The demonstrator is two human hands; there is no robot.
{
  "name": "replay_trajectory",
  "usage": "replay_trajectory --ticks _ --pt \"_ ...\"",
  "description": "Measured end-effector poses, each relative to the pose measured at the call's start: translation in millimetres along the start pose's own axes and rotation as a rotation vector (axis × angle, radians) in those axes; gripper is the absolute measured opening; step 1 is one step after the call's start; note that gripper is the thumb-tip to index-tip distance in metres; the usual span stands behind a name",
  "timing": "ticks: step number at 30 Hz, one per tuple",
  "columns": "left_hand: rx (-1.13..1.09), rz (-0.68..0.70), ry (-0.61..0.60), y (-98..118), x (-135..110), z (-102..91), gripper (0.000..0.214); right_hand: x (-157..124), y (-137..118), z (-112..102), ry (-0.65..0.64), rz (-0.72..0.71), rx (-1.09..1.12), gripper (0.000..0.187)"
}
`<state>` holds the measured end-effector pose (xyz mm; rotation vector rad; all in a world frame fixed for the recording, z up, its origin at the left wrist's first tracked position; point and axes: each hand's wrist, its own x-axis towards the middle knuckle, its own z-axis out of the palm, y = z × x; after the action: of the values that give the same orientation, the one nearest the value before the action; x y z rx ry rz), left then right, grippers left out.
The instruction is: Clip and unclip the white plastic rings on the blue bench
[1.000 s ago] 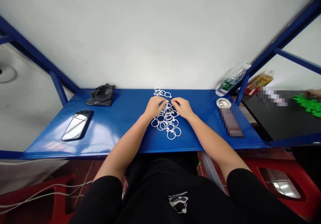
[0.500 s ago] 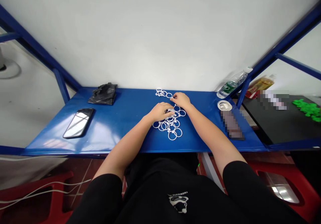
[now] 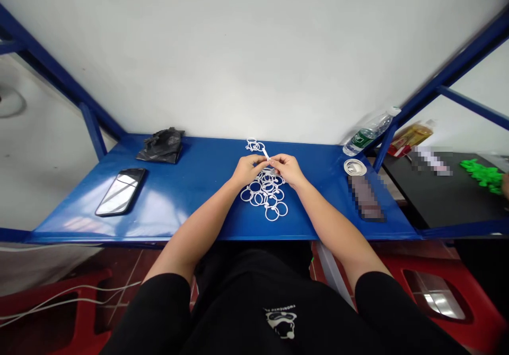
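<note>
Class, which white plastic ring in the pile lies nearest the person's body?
The ring at the pile's near tip, left of its neighbour; all others lie farther toward the wall.

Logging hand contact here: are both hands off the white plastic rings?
No, the left hand and right hand pinch the white plastic rings at the pile's top.
</note>
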<state>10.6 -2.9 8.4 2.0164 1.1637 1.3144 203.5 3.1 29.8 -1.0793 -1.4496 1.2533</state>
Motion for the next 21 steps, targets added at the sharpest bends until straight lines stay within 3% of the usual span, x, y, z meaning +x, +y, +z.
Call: replay_trajectory --ticks 7,21 --pt "-0.095 -0.002 -0.033 1.0 0.6 -3.1 0.037 -5.9 -3.8 -9.6 -0.076 0.036 0.013 0.046" --pt "-0.095 -0.045 -0.111 -4.7 -0.4 -5.3 0.033 -8.8 1.4 -12.0 -0.147 -0.015 -0.149 0.032"
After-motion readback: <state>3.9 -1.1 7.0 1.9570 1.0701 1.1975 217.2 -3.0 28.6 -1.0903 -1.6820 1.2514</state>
